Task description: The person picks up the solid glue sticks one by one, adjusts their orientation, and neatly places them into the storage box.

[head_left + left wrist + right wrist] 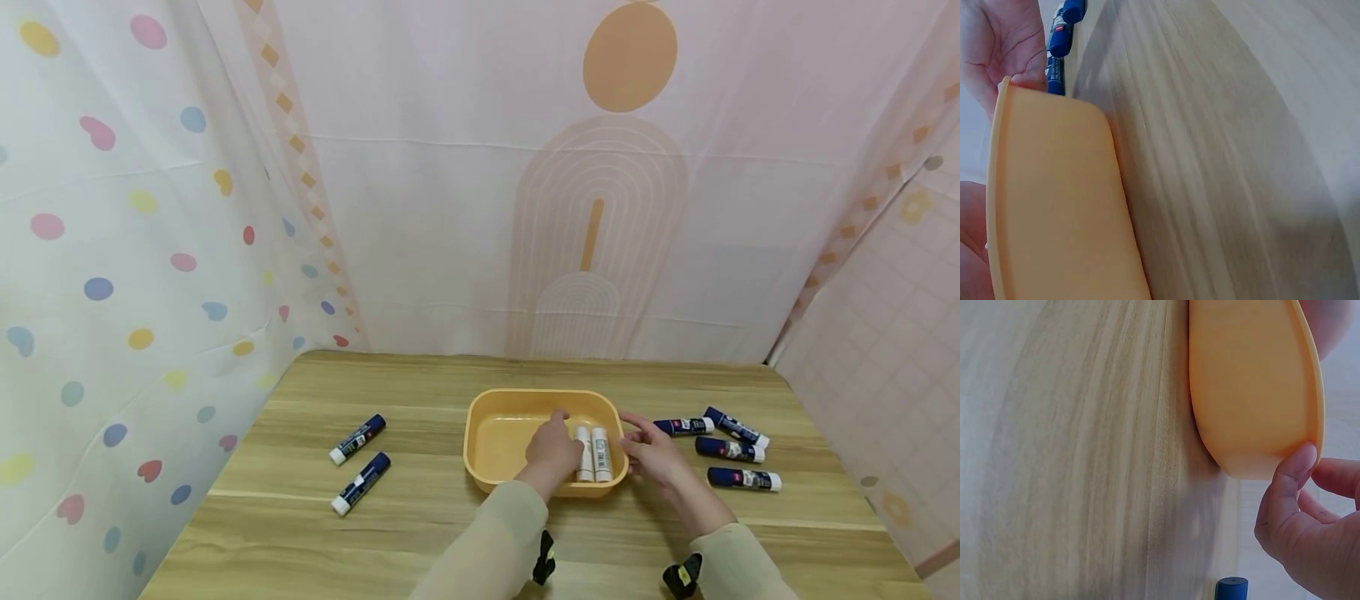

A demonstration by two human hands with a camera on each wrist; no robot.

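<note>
Tray (498,442) holds two white tubes (602,457) beside the left hand (553,452), grip unclear; the right hand (656,457) pinches the rim (1321,412).

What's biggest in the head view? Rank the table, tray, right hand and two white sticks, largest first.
1. Table
2. Tray
3. Right hand
4. White sticks: they look alike, so unranked between themselves.
</note>
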